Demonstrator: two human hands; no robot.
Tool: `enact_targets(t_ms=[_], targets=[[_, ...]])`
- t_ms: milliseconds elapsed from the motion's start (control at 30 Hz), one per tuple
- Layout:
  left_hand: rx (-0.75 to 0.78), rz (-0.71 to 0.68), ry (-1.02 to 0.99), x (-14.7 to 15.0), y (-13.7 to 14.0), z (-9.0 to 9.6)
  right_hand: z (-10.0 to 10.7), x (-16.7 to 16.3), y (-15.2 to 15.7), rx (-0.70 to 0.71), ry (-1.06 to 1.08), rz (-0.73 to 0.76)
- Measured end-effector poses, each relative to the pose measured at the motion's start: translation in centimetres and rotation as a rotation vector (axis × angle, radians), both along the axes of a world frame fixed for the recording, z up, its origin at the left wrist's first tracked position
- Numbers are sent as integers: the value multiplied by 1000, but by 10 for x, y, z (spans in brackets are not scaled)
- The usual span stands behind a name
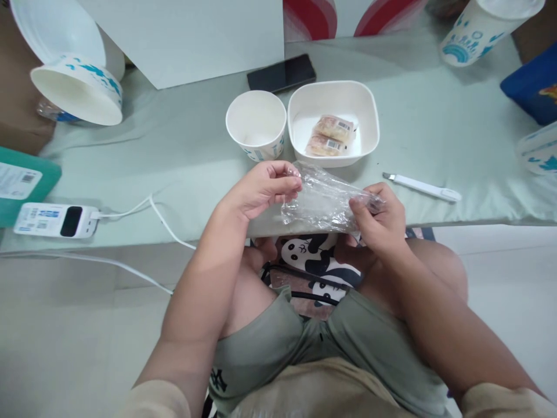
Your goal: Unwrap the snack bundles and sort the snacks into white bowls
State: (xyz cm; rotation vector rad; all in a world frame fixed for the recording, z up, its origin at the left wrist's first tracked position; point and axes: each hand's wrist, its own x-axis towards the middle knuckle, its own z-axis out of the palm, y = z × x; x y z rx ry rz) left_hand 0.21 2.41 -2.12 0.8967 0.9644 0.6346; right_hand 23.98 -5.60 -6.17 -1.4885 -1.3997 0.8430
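Observation:
A clear, crinkled plastic bag [324, 200] stretches between my two hands over the front edge of the table. My left hand [267, 188] pinches its left end between thumb and fingers. The right end is bunched up in the closed fingers of my right hand [378, 215]. Just beyond the bag, a white square bowl [369, 122] contains two small wrapped packets [331, 136] with barcodes. Beside that bowl, on the left, stands a white paper cup [256, 125] with blue print. To the right of my right hand lies a white utility knife [422, 187].
Behind the cup lies a black phone [282, 73]. Tilted paper bowls [80, 90] stand at the far left, above a white power bank [56, 220] with a cable. A printed paper cup [483, 35] is at the back right, near a blue packet [533, 84]. A white board [195, 35] stands behind.

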Motion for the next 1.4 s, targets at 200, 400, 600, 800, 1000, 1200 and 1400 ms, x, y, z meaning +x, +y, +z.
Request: enact_targets(t_ms=[200, 400, 600, 800, 1000, 1200, 1400], targets=[[-55, 52, 15, -2, 0, 4, 3, 0, 3, 19, -45, -17], [-111, 44, 3, -4, 1, 7, 5, 0, 4, 16, -45, -20], [-129, 47, 0, -4, 1, 6, 3, 0, 3, 20, -47, -28], [-150, 25, -21, -6, 3, 2, 3, 0, 1, 4, -40, -16], [-86, 94, 29, -6, 4, 3, 6, 0, 3, 24, -49, -36], [-61, 139, 79, -4, 3, 4, 5, 0, 4, 44, -57, -50], [45, 303, 192, 3, 3, -1, 5, 0, 4, 53, -78, -77]])
